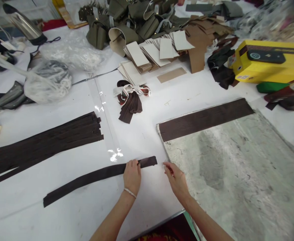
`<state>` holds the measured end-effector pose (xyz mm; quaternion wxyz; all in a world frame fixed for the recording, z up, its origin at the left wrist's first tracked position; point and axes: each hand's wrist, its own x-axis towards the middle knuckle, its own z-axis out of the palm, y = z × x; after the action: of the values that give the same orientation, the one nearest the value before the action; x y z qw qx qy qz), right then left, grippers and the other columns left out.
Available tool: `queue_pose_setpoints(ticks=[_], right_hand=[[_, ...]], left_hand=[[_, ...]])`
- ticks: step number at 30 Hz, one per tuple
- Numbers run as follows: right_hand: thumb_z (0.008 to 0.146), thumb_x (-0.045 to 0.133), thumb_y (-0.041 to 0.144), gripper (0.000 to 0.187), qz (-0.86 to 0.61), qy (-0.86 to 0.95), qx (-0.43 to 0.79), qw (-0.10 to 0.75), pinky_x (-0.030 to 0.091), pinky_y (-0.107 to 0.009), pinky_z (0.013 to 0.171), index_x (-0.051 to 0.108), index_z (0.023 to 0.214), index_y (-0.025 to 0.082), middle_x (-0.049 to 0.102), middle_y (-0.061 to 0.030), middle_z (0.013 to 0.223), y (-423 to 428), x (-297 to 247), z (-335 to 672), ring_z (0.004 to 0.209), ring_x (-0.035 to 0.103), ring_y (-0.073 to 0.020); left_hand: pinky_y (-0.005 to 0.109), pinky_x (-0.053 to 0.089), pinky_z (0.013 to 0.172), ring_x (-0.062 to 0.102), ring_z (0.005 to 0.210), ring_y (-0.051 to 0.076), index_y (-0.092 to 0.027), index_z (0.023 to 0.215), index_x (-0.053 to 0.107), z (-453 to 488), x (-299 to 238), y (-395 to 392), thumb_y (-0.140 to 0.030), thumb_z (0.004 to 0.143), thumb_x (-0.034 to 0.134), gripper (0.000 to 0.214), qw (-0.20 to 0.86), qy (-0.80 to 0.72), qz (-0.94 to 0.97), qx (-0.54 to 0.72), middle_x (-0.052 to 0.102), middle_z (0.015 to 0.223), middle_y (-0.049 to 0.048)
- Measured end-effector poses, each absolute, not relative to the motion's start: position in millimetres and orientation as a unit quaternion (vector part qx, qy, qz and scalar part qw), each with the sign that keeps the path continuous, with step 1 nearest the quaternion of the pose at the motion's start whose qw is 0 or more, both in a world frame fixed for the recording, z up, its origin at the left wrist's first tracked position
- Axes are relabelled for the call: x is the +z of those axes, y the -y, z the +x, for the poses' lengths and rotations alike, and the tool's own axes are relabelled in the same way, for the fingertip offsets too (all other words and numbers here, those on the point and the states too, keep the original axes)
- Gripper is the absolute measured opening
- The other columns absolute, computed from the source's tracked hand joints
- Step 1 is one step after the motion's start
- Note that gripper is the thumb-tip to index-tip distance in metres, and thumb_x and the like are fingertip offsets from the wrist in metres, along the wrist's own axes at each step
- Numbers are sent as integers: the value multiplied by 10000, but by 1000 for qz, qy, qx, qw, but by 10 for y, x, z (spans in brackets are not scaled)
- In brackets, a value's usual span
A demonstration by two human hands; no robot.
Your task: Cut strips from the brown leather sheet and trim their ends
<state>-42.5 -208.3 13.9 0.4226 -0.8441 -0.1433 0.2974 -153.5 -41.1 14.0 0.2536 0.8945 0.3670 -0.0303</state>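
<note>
A long dark brown strip (94, 179), apparently leather or fabric, lies slightly curved on the white table. My left hand (132, 175), with a bracelet at the wrist, has its fingers closed together over the strip near its right end. Just past that end, by the left edge of a worn grey board (237, 174), is my right hand (175, 177). Its thumb and fingers are pinched; whatever they hold, if anything, is too small to make out. Dark brown strips (207, 118) lie side by side along the board's far edge.
A stack of long brown strips (49, 139) lies at left. Beyond my hands is a tied bundle of short brown pieces (130, 107). White cards (159, 50), olive pieces (136, 20), a yellow box (272, 62) with a phone, plastic bags (49, 80) and a flask (25, 25) crowd the back.
</note>
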Motion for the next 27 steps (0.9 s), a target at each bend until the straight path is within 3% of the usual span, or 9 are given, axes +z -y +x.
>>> queue_pose_setpoints(ticks=[10, 20, 24, 27], right_hand=[[851, 473, 383, 326, -810, 113, 330, 471, 493, -305, 733, 603, 1084, 196, 621, -50, 918, 1975, 59, -474, 796, 581, -173], [797, 521, 291, 346, -797, 166, 332, 476, 429, -285, 694, 584, 1125, 200, 544, -10, 826, 1752, 119, -461, 713, 515, -143], [794, 540, 330, 190, -782, 191, 352, 478, 395, -282, 679, 648, 872, 194, 505, -12, 781, 1636, 216, -426, 713, 496, -148], [806, 551, 374, 205, -774, 199, 356, 484, 385, -281, 728, 632, 778, 188, 532, -32, 884, 1633, 304, -382, 837, 511, -169]], left_hand=[[369, 447, 786, 554, 853, 231, -199, 827, 538, -1612, 117, 416, -240, 890, 425, 135, 311, -388, 867, 8, 599, 854, 61], [352, 408, 723, 563, 780, 214, -203, 790, 545, -1631, 304, 388, -255, 861, 451, 129, 372, -395, 840, 17, 611, 798, 28], [320, 420, 699, 563, 739, 181, -206, 765, 544, -1644, 477, 383, -230, 845, 458, 120, 401, -379, 834, 14, 605, 766, 6], [313, 454, 712, 574, 765, 177, -204, 757, 547, -1670, 573, 373, -238, 831, 487, 101, 432, -366, 824, 16, 600, 780, 11]])
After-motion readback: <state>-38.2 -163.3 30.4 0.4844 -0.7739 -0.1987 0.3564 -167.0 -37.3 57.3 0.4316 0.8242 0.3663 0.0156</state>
